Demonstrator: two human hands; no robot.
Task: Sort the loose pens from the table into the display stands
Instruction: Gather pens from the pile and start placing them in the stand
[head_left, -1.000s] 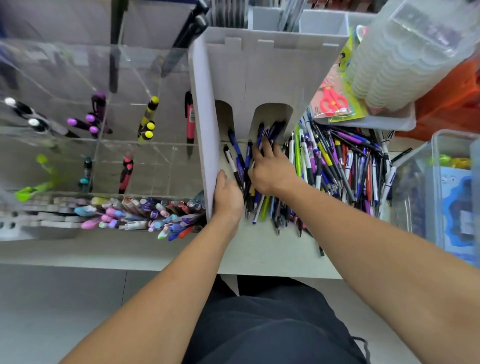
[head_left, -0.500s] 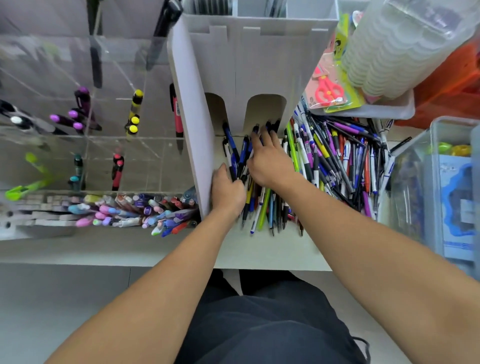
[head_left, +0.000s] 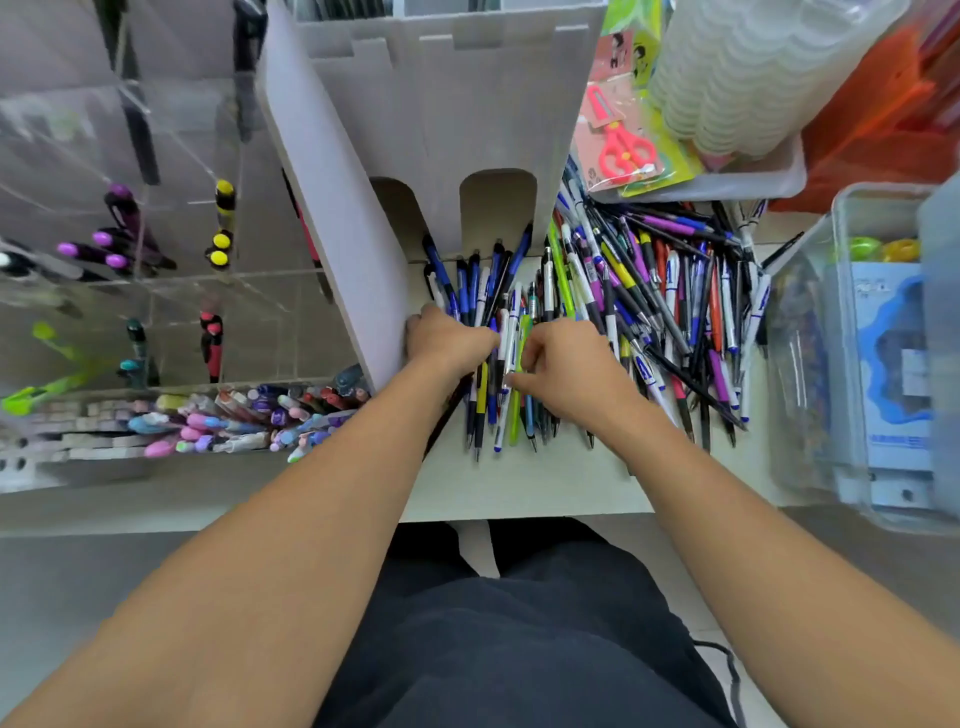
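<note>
Most of the sorting was left. A large heap of loose pens (head_left: 649, 306) lay across the desk (head_left: 519, 493) toward its right edge, beside the grey display stand (head_left: 441, 130). The clear display stand (head_left: 156, 260) at the left held only a few markers. The left hand (head_left: 449, 345) had its grip curled round a bundle of pens against the grey stand; the right hand (head_left: 569, 366) pinched pens from the heap.

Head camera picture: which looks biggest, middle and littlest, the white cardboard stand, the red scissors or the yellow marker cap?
1. white cardboard stand, by far the largest.
2. red scissors, much smaller, in their packet.
3. yellow marker cap, the smallest.
The stand reaches up toward the camera, which makes it look bigger, but the order holds.
</note>
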